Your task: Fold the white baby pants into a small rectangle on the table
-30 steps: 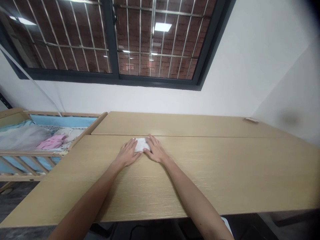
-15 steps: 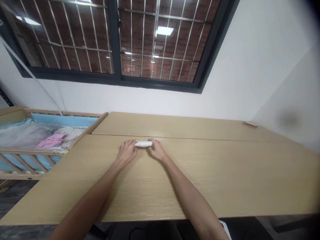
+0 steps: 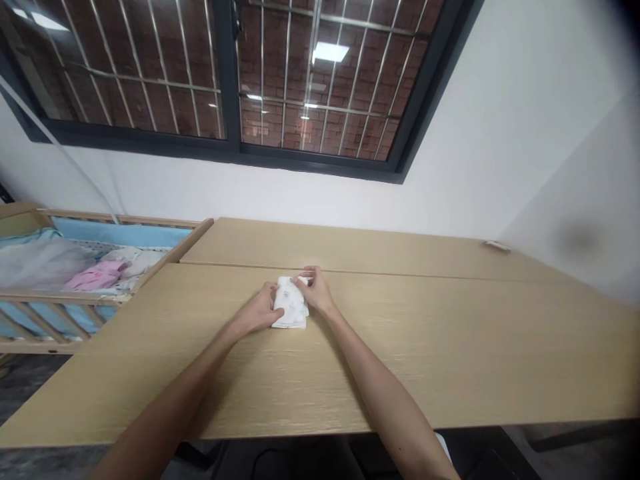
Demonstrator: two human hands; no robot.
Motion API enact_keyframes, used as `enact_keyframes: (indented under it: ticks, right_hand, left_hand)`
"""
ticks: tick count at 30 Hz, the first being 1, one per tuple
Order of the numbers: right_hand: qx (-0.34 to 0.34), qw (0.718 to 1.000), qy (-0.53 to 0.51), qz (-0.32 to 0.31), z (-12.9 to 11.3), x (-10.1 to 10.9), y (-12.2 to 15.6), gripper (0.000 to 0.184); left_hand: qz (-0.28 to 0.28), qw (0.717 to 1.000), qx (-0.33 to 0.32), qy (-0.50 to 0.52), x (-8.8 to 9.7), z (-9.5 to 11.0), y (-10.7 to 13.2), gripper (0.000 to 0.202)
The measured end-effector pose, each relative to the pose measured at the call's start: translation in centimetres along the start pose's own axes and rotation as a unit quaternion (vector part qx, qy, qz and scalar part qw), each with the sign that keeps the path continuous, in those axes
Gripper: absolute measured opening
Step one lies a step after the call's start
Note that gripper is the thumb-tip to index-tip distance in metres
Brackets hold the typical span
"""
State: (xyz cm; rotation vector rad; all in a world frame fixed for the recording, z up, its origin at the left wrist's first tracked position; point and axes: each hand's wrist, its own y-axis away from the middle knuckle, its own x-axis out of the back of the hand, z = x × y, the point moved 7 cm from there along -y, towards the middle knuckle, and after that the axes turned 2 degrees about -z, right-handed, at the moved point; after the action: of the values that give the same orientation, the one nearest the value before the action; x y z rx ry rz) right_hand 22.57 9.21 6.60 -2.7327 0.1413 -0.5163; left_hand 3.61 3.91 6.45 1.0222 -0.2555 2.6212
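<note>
Cloth [image 3: 291,308], white with a small faint print, and it's up front at the middle of the table [image 3: 450,347], just on the near side of the long seam [image 3: 380,273], with 2 hands on it! Danger first: it looks soft and layered, so if the 2 sides pull unevenly, the layers could slide apart and the shape could go crooked. Watch that lower right edge, where a layer juts out past the rest; no finger covers it, so it could flop or crease if the cloth tips. A loose grip at the top could also let that corner slip out, I'd judge, since only the fingertips have it.

Now the hold! Left hand [image 3: 257,311] is on the left edge, thumb laid over the front face low down, the other fingers bent at the edge higher up, pinching the side between them. Right hand [image 3: 319,293] has the upper right corner, thumb on the face, index finger curled over the top, pinching there too. So the cloth sits between the 2 hands, its printed face showing and its bottom edge free of any finger. Does that bottom edge touch the table? Cannot tell from this angle!
</note>
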Motion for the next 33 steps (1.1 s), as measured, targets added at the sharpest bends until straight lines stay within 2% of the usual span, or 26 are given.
enact_keyframes:
  ticks: [3,6,10,12,14,16,19,22,26,29,33]
  right_hand:
    - [-0.003,0.999,-0.010,-0.050,0.6,-0.9,0.3,0.047]
    - [0.007,0.995,-0.001,-0.104,1.1,-1.7,0.7,0.041]
    - [0.065,0.988,0.089,-0.113,0.1,-1.6,1.0,0.046]
    - [0.111,0.977,0.133,-0.126,-1.6,-1.7,1.2,0.052]
    - [0.151,0.961,0.154,-0.172,-3.6,-2.2,1.8,0.054]
    - [0.176,0.942,0.157,-0.237,-5.3,-3.0,2.8,0.055]
    - [0.181,0.913,0.146,-0.334,-6.4,-4.2,4.3,0.054]
    - [0.149,0.894,0.152,-0.393,-5.6,-4.9,5.2,0.054]
    - [0.139,0.877,0.190,-0.419,-3.8,-5.4,5.0,0.054]
    - [0.147,0.872,0.228,-0.407,-2.6,-5.4,4.1,0.052]
    - [0.143,0.880,0.266,-0.365,-1.0,-4.8,2.5,0.056]
  left_hand:
    - [0.006,0.995,0.011,-0.101,-0.2,0.0,0.3,0.056]
    - [0.016,0.989,0.028,-0.146,-0.1,0.0,0.5,0.053]
    - [0.030,0.978,0.028,-0.205,0.1,1.4,1.1,0.039]
    - [0.041,0.973,-0.018,-0.226,-0.1,3.0,1.6,0.032]
    - [0.042,0.966,-0.089,-0.238,-0.8,4.8,2.3,0.032]
    - [0.014,0.959,-0.137,-0.246,-2.0,6.0,3.0,0.036]
    - [-0.051,0.953,-0.147,-0.262,-3.5,6.5,3.7,0.038]
    - [-0.081,0.948,-0.155,-0.265,-3.9,6.5,4.0,0.039]
    - [-0.093,0.949,-0.146,-0.264,-3.7,6.0,3.7,0.042]
    - [-0.095,0.951,-0.137,-0.260,-3.6,5.7,3.4,0.042]
    - [-0.083,0.954,-0.130,-0.258,-3.3,5.7,3.3,0.041]
